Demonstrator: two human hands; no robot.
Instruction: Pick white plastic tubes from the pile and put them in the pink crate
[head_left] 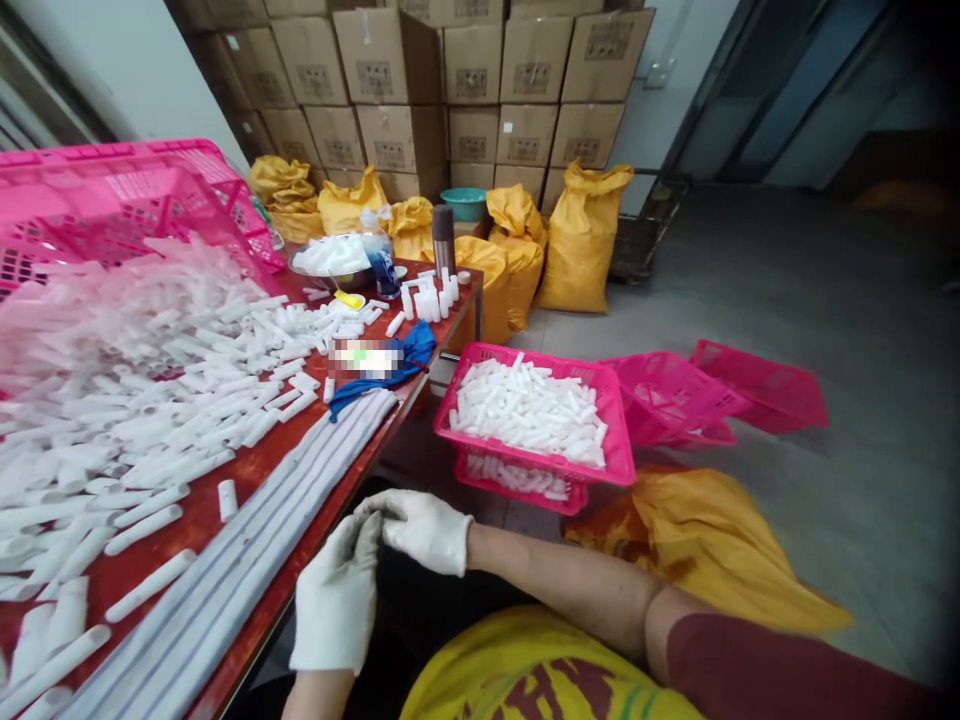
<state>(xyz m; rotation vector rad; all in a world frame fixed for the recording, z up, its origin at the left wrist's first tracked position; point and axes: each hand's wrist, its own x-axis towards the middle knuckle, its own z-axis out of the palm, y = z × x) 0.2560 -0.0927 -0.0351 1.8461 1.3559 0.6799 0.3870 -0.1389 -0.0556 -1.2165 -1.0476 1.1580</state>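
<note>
My left hand (pixel 335 600) and my right hand (pixel 429 532), both in white knit gloves with greyed fingertips, meet just off the table's front edge. Their fingers are closed and pressed against each other; whatever lies between them, if anything, is hidden. Beside my left hand a folded striped towel (pixel 247 540) runs along the edge of the red table (pixel 202 530). Beyond the towel spreads a heap of short white tubes (pixel 157 400). Past my right hand stands a pink basket (pixel 621 440) filled with small white pieces (pixel 525 408).
A blue cloth (pixel 418 345), a thermos (pixel 443 240), a bottle (pixel 381 260) and a bowl of white pieces (pixel 334 257) sit on the table. Large pink crates (pixel 112 200) stand at left. Yellow sacks (pixel 585 240), more pink baskets (pixel 761 385) and stacked cartons (pixel 390 60) lie beyond.
</note>
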